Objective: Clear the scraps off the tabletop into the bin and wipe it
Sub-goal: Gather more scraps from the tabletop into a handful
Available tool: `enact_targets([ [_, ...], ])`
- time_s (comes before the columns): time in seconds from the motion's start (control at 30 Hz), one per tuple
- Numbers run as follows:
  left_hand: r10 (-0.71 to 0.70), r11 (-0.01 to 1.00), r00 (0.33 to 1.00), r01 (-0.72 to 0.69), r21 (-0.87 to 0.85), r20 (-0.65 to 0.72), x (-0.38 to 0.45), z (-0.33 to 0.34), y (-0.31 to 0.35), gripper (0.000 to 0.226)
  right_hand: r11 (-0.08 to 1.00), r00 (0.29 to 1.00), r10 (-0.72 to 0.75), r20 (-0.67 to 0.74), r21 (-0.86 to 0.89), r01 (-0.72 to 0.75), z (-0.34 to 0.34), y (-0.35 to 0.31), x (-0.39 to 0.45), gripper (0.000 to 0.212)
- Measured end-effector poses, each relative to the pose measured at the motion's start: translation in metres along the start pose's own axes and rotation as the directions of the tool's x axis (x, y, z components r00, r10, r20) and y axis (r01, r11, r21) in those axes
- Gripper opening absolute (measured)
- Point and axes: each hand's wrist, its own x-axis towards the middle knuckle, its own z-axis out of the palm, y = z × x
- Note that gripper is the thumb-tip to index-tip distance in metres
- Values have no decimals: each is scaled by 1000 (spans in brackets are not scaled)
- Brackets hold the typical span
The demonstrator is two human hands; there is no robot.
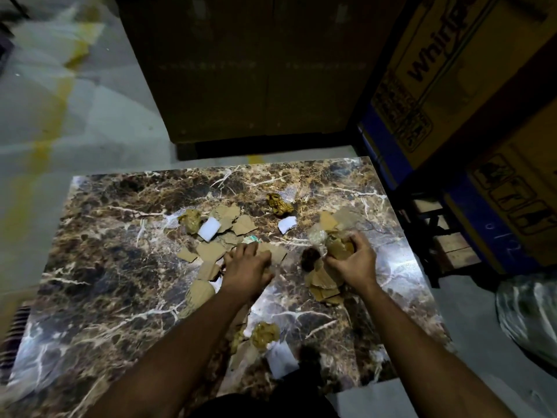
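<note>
A person is leaning over a brown marble-patterned tabletop (pixel 105 267), seen from a camera on their head, with both bare forearms reaching forward. Torn scraps are lying scattered across the middle of the table.

The left hand (pixel 245 268) is lying palm down on a spread of flat cardboard pieces (pixel 211 251), its fingers bent over them; whether it is gripping any piece cannot be told. The right hand (pixel 352 260) is curling its fingers around a bundle of scraps (pixel 334 245) made of crumpled clear plastic and brown cardboard, holding it just above or on the table surface. More torn cardboard (pixel 322 285) is lying under that wrist.

Farther from the person, a white paper piece (pixel 209 229) is sitting among the cardboard, next to a crumpled tan wad (pixel 190 220). Another white scrap (pixel 287 224) is lying near the centre, and a yellow-and-dark crumpled wad (pixel 278 203) is sitting beyond it. Close to the person, between the arms, another tan wad (pixel 265 333) is resting beside a white paper slip (pixel 280 360).

To the right of the table, large cardboard boxes (pixel 452 86) are standing stacked; one is showing the dark printed lettering "Whirlp", cut off by the frame edge, along with handling pictograms. A clear plastic bag (pixel 530 315) is sitting on the floor at the right. No bin can be made out for certain.
</note>
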Motion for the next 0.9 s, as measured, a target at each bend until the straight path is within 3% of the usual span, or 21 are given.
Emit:
enact_targets([
  [0.1, 4, 1000, 993, -6, -15, -121, -11, 8, -4, 32, 994, 991, -103, 87, -25, 106, 15, -10, -10, 52],
  [0.27, -33, 992, 994, 20, -122, -102, -10, 7, -3, 31, 985, 968, -155, 198, -49, 168, 28, -24, -13, 53],
  [0.37, 11, 995, 999, -15, -99, -42, -4, 2, -7, 31, 977, 950, -181, 255, -66, 204, 31, -26, -13, 57],
  [0.47, 63, 997, 998, -62, -42, 24, 5, -7, -9, 37, 972, 946, -197, 258, -73, 223, 33, -25, -16, 55],
  [0.73, 46, 998, 996, -49, -39, -71, -6, 6, -10, 30, 969, 943, -179, 282, -116, 218, 37, -18, -25, 60],
  [0.83, 17, 986, 987, -43, -164, -159, -13, 8, -10, 35, 966, 940, -186, 286, -121, 227, 35, -23, -25, 59],
  [0.9, -137, 916, 956, 23, -400, -261, -14, 2, -6, 21, 962, 937, -205, 282, -120, 246, 34, -29, -23, 57],
])
